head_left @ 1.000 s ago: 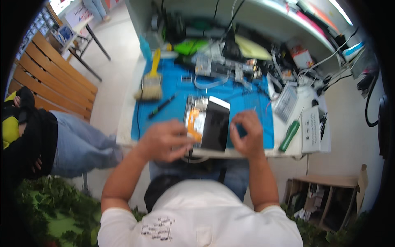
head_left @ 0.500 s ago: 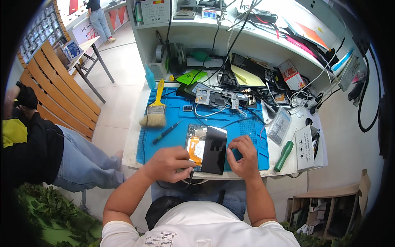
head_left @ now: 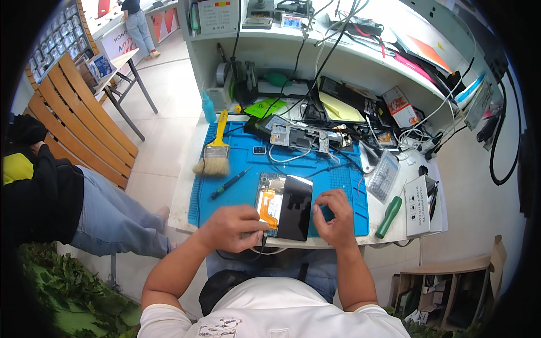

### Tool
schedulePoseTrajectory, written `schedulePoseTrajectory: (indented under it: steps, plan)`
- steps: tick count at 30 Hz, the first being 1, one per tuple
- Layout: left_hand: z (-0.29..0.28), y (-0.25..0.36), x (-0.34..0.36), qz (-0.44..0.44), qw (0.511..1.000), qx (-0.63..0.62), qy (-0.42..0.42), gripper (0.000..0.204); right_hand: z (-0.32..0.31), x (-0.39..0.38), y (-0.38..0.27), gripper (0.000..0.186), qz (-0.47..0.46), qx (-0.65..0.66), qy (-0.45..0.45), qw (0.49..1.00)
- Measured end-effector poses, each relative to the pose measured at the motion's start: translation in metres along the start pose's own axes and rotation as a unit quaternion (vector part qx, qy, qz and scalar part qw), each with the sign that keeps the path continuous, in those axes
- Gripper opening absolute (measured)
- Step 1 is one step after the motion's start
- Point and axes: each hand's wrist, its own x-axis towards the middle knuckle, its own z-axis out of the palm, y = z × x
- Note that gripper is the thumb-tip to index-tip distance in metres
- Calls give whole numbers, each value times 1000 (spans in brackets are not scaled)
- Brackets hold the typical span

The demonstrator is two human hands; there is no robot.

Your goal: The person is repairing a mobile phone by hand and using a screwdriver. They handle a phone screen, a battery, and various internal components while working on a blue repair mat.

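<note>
Blue mat (head_left: 236, 191): a blue work mat covers the white counter (head_left: 183, 191), and an opened phone (head_left: 284, 205) lies on it at about 6 o'clock, just in front of the person.
Phone: dark screen half lifted to the right, an orange ribbon cable (head_left: 266, 204) showing on the left half.
Left hand (head_left: 234, 228): curled at the phone's lower left corner, fingers pinched near the cable; what it pinches cannot be told.
Right hand (head_left: 335, 217): fingers bent, pressing down at the phone's right edge, holding nothing visible.
Around it: screwdriver (head_left: 231, 183) at 10 o'clock of the phone, brush (head_left: 213, 158) beyond it, green-handled tool (head_left: 390, 216) at 3 o'clock.
Doing it well: probably steady the screen with the right hand and work gently at the cable, which looks easy to tear.
</note>
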Motion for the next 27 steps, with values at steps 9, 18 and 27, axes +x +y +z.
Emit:
schedulePoseTrajectory:
  steps: [9, 18, 27]
  plan:
    - [0, 0, 5, -161, 985, -41, 55, 17, 0, -9, 18, 28, 88, 29, 56, 994]
    - [1, 1, 8, -199, 977, -51, 48, 15, -3, 4, 1, 65, 25, -51, -92, 994]
    - [4, -1, 9, -203, 976, -49, 62, 12, 5, 5, 4, 142, 53, -150, -160, 974]
